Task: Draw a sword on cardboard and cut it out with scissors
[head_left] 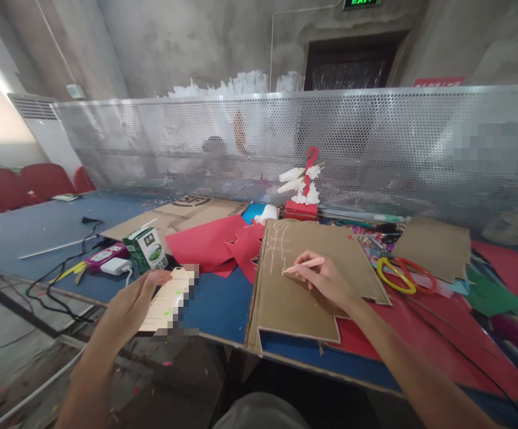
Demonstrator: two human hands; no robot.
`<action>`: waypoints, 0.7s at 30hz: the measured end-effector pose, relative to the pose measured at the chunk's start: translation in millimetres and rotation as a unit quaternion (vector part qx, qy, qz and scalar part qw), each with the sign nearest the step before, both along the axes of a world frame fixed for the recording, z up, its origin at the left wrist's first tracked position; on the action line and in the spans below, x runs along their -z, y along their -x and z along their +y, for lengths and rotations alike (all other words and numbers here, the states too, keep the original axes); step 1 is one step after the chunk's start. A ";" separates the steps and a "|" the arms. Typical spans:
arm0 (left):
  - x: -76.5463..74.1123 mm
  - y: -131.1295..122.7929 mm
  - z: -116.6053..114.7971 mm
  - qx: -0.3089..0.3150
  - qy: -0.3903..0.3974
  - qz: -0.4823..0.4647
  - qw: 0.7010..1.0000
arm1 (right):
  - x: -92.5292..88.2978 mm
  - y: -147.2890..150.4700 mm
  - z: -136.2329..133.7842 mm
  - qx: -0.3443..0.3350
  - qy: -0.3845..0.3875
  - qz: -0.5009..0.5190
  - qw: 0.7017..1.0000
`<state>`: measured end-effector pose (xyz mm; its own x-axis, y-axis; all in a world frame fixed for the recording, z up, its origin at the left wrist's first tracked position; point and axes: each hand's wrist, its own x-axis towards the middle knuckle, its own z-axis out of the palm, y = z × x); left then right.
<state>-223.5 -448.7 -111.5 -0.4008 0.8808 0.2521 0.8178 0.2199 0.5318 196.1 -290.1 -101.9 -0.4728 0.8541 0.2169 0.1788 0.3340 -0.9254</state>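
My left hand point(129, 301) is closed around the left side of a smartphone point(167, 301), whose lit screen is partly blurred out. Between the fingers of my right hand point(324, 277) is a pale pink pen point(306, 266), its tip at the surface of a brown cardboard sheet point(317, 238). Thin white lines point(279, 244) are drawn along the sheet's left part, with a rounded shape at the top and a stepped line ending near the pen tip. The cardboard lies flat at the table's front edge, partly over red paper point(446, 333).
Yellow-handled scissors point(395, 275) lie right of the cardboard, beside orange handles point(417, 274). A green-and-white drink carton point(146, 249), white charger point(116, 266) and black cables point(56, 268) are at left. A red-and-white paper flower piece point(309, 179) stands before the perforated metal screen point(174, 143).
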 end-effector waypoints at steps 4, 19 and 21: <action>-6.0 -6.2 -3.2 0.001 -0.010 0.007 1.000 | 0.2 0.2 0.0 -0.004 0.004 0.006 1.000; -21.6 -29.4 -0.2 -0.030 0.048 -0.015 0.998 | -1.2 0.7 -1.2 -0.004 0.002 0.004 1.000; -26.4 -40.0 -0.7 -0.034 0.044 0.005 0.998 | -1.6 0.8 -1.4 -0.007 0.006 0.004 1.000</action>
